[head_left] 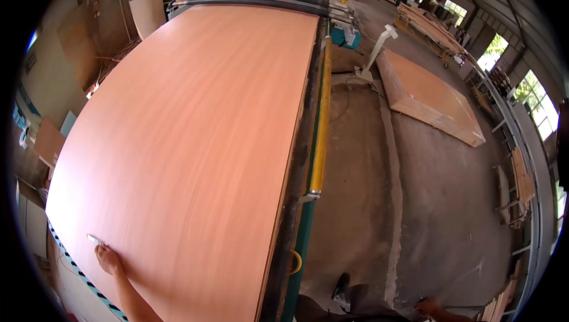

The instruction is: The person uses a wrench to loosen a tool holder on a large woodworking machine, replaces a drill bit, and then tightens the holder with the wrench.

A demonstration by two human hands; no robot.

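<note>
A large wood-grain panel (195, 120) in pinkish brown lies flat on a long machine bed. Over its near left part reaches my left hand (108, 258), closed around a small flat object (93, 239) with white and yellowish parts, too small to name. That object rests on or just above the panel surface. Down at the lower right edge, away from the panel, is my right hand (430, 308); its fingers are dark and partly hidden, so what they hold, if anything, does not show.
Rollers (255, 1) span the bed's far end. A yellow bar (323, 126) runs along its right side. Right of it stand a white post (379, 49) and a wrapped stack of boards (432, 97) on the concrete floor. A metal rail (521, 144) lines the far right.
</note>
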